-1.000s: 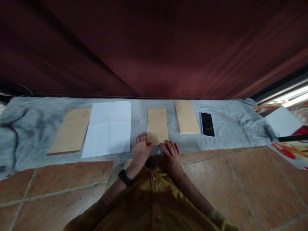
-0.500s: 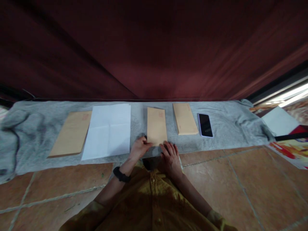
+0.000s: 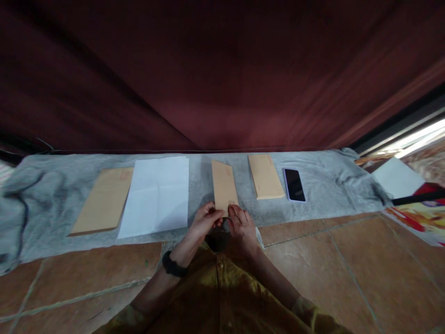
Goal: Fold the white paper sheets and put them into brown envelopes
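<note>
Our left hand (image 3: pixel 204 221) and right hand (image 3: pixel 242 226), about equally near, pinch the near end of an oblong brown paper envelope (image 3: pixel 223 185); its long axis runs away from us, above soft, rumpled grey cloth (image 3: pixel 327 185), between smooth white paper (image 3: pixel 158 195) at left and stacked envelopes (image 3: pixel 266 177) at right.

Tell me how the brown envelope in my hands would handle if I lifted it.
The brown envelope looks thin and papery, so it's probably light. Its long sides look straight beyond the left hand and right hand, so it may stay fairly stiff. Being so thin, it would likely crease if pushed hard.
</note>
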Demonstrator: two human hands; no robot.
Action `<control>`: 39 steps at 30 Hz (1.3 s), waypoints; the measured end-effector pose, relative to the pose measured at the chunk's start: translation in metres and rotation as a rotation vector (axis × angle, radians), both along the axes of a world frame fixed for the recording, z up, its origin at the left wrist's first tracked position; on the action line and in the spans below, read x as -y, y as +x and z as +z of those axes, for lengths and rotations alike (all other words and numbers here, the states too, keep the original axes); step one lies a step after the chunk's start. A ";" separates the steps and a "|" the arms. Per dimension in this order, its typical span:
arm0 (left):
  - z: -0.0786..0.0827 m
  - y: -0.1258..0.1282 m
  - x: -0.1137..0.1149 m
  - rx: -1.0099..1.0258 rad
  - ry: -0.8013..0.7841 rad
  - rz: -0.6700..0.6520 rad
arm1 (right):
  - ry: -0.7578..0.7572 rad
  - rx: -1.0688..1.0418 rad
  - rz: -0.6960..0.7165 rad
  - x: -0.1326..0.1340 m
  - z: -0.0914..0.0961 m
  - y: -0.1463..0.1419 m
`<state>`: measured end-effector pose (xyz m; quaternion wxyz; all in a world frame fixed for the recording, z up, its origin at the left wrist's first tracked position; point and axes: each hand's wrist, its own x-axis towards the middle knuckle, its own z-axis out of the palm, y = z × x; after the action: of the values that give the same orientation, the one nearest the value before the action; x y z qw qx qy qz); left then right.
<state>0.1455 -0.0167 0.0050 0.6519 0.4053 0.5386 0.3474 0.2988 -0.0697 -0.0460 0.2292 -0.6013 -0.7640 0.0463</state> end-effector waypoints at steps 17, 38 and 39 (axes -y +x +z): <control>0.002 -0.003 0.014 0.011 -0.006 0.155 | -0.329 -1.531 -0.376 -0.030 0.030 -0.005; -0.031 -0.009 0.013 0.150 -0.067 0.133 | -0.596 -1.876 -0.485 -0.022 0.005 -0.027; -0.031 -0.009 0.013 0.149 -0.064 0.132 | -0.589 -1.870 -0.499 -0.022 0.006 -0.025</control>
<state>0.1365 -0.0297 -0.0263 0.6784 0.3208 0.5250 0.4016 0.2735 -0.0473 -0.0404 0.5815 -0.4990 -0.0887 0.6364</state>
